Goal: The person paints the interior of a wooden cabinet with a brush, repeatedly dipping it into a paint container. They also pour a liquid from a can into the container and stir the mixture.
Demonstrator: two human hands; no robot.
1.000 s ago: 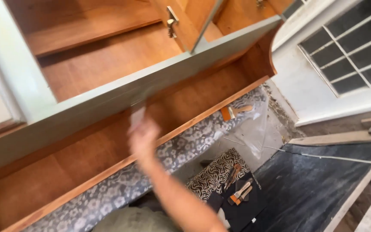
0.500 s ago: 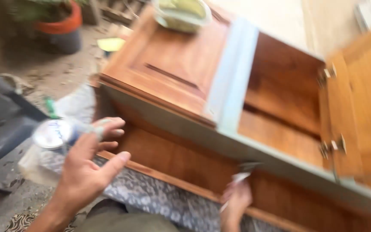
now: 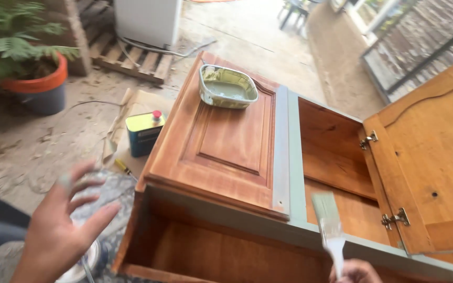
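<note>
A wooden cabinet (image 3: 221, 152) lies on its back, its frame partly coated in grey-green paint. My right hand (image 3: 355, 271), at the bottom edge, grips a flat paintbrush (image 3: 329, 225) whose bristles point up over the painted frame rail. My left hand (image 3: 61, 225) hovers at lower left with fingers spread and paint on the fingertips, holding nothing, left of the cabinet's open lower compartment. A square tray of grey-green paint (image 3: 227, 86) rests on the closed left door. The right door (image 3: 428, 157) stands swung open on its metal hinges (image 3: 394, 219).
A blue and yellow tin with a red cap (image 3: 145, 133) stands on paper on the ground left of the cabinet. A potted fern (image 3: 32, 73) stands at far left, a wooden pallet (image 3: 127, 55) behind. A round tin (image 3: 82, 262) sits beneath my left hand.
The view has swung left from the cabinet's underside to its front. My left hand has come into view, and the brush in my right hand now points up over the painted rail.
</note>
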